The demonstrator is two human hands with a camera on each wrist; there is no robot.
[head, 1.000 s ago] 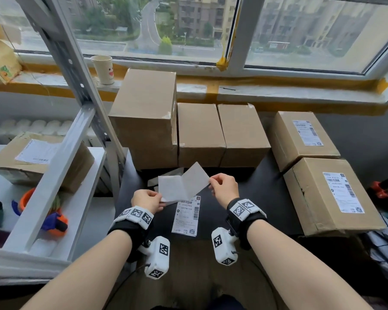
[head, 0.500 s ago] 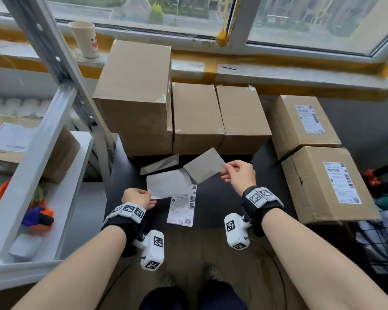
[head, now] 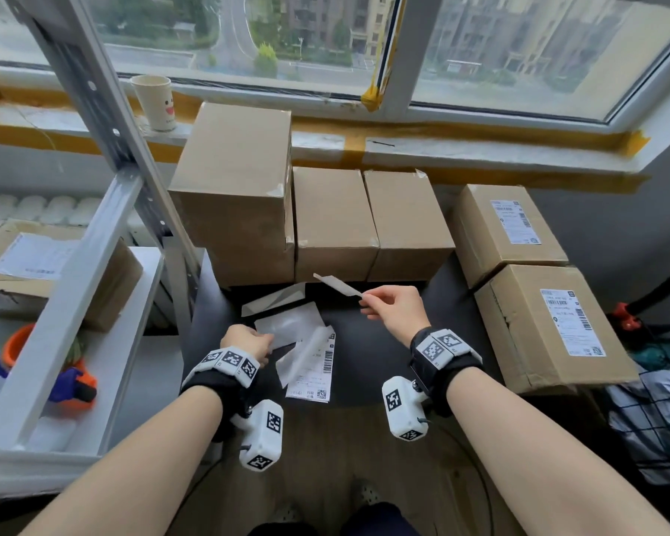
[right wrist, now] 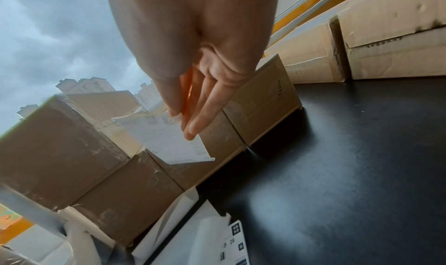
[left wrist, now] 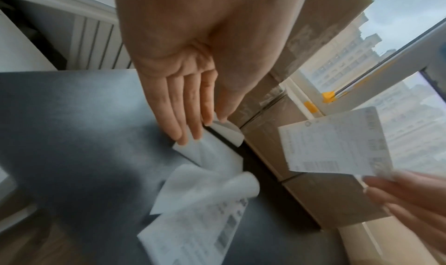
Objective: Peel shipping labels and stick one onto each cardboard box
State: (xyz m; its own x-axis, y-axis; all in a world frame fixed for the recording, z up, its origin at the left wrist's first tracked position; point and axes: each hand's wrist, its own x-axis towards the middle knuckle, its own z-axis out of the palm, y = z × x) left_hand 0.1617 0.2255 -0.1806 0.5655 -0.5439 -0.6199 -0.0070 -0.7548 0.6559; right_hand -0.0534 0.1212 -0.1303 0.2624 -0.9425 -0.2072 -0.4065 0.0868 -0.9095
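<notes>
Three plain brown cardboard boxes [head: 331, 214] unlabelled, head view centre. Peeled white shipping label [head: 339, 285] pinched at its right end by right hand [head: 393, 307]; long axis running left, just below the middle box's front. Left hand [head: 246, 342] lower left, gripping translucent backing sheet [head: 287, 326].

Left wrist: fingers [left wrist: 207, 97] and thumb nipping sheet's corner.

Right wrist: fingertips [right wrist: 195, 124] closed on label corner, box fronts just beyond. Right hand nearer; probably up and forward next.

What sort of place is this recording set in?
Likely a small home or office packing corner: brown cardboard boxes crowd a black table under a window, a grey metal shelf rack stands beside it, and the right hand pinches a peeled white shipping label.
</notes>
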